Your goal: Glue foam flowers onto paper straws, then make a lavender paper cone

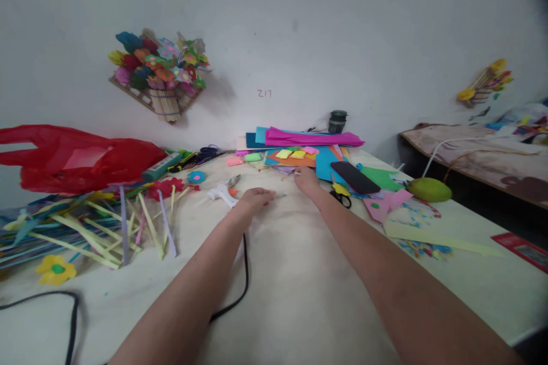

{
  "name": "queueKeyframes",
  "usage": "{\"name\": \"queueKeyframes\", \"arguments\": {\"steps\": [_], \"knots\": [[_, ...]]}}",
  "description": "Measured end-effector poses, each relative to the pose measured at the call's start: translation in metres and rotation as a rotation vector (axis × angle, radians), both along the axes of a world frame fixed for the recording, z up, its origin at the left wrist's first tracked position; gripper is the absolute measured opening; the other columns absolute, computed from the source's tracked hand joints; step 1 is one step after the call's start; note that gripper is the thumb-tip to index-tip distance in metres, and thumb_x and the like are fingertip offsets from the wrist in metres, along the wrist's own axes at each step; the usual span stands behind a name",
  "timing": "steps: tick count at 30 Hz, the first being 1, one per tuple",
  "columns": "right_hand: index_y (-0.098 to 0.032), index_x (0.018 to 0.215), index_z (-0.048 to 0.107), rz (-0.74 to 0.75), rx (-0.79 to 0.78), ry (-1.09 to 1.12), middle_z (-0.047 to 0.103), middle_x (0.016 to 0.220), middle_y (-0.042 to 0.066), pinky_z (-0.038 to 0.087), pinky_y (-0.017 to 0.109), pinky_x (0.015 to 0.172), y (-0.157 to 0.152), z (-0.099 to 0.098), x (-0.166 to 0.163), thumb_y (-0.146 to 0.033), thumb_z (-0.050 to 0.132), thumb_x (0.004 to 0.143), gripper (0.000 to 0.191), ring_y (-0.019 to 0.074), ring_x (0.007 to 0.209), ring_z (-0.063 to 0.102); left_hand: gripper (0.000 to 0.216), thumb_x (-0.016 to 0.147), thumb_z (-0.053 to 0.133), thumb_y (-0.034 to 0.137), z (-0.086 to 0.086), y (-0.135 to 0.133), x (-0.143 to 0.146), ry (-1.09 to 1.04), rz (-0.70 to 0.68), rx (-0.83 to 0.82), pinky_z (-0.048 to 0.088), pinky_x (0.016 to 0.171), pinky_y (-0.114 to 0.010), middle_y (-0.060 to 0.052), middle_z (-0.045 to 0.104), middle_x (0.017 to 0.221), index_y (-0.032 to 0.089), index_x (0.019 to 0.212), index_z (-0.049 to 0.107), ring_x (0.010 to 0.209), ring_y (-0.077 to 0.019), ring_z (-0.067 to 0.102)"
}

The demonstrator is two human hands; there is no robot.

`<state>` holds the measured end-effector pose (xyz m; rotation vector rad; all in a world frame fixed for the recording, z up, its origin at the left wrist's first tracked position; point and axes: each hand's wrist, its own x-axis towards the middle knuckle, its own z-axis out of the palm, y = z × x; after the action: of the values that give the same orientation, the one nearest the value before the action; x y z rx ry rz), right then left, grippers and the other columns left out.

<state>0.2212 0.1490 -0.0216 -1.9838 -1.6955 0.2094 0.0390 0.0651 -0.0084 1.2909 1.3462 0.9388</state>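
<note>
Left hand [257, 199] near the white glue gun [223, 196], right hand [307, 180] by lilac paper [284, 169], both grips unclear from here.

The surface [295, 291] wore a pale, matt covering with soft creases, like cloth. The glue gun [221, 194] looked to be smooth white plastic with a metallic nozzle [234, 180]; the black cord [246, 274] was dull and rubbery. The red bag [81, 162] was thin, crinkled plastic, faintly shiny. The magenta sheets [312, 137], pale strips [92, 234] and lilac pieces [283, 169] looked like matt paper. The phone [355, 177] showed a smooth, dark, glassy face. The vase-shaped wall holder [165, 105] seemed made of bare wooden sticks, and the wall [342, 28] was flat, matt paint with faint smudges.
</note>
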Motion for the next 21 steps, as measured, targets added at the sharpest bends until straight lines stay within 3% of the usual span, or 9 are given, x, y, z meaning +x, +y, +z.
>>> {"name": "queueKeyframes", "arguments": {"steps": [7, 12, 21], "knots": [[-0.017, 0.115, 0.054, -0.085, 0.068, 0.166, 0.066, 0.101, 0.006, 0.043, 0.023, 0.075, 0.000, -0.005, -0.009, -0.012, 0.046, 0.077, 0.039, 0.0184, 0.095, 0.060, 0.029, 0.057, 0.069, 0.041, 0.003, -0.004, 0.003, 0.030, 0.025, 0.008, 0.039, 0.067, -0.026, -0.004, 0.065, 0.076, 0.015, 0.070, 0.065, 0.076, -0.0158, 0.056], [-0.019, 0.104, 0.064, -0.023, 0.087, 0.065, 0.067, 0.103, 0.006, 0.042, 0.024, 0.077, 0.000, -0.008, -0.009, -0.007, 0.044, 0.075, 0.037, 0.0193, 0.097, 0.059, 0.030, 0.058, 0.066, 0.042, 0.002, -0.003, 0.003, 0.034, 0.004, 0.010, 0.038, 0.067, -0.026, -0.005, 0.065, 0.079, 0.015, 0.071, 0.065, 0.076, -0.0153, 0.055], [-0.023, 0.100, 0.064, -0.011, 0.139, -0.150, 0.067, 0.097, 0.006, 0.043, 0.027, 0.074, 0.009, -0.007, -0.011, -0.013, 0.043, 0.082, 0.030, 0.0208, 0.092, 0.060, 0.025, 0.060, 0.065, 0.038, 0.003, -0.004, 0.006, 0.067, -0.001, 0.006, 0.036, 0.064, -0.025, -0.004, 0.064, 0.074, 0.015, 0.071, 0.065, 0.070, -0.0136, 0.052]]}}
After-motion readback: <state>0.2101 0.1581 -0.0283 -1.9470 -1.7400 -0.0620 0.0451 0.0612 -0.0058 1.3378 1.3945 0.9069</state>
